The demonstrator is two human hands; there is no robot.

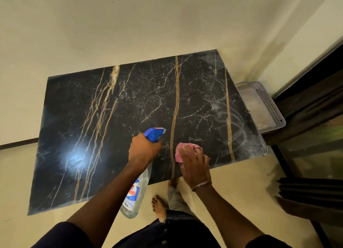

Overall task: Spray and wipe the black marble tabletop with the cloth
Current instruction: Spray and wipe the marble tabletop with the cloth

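Note:
The black marble tabletop [141,99] with gold and white veins fills the middle of the view. My left hand [143,148] grips the neck of a clear spray bottle [137,194] with a blue trigger head [155,134], the nozzle pointing across the top. My right hand [194,164] presses a pink cloth [185,149] onto the marble near the front edge, fingers curled over it. White smeared streaks [228,121] cover the right side of the top.
A pale perforated plastic basket [267,106] sits past the table's right edge. Dark curtains and a glass door frame [311,106] stand at the right. Cream walls back the table. My bare feet [159,207] are on the cream floor by the front edge.

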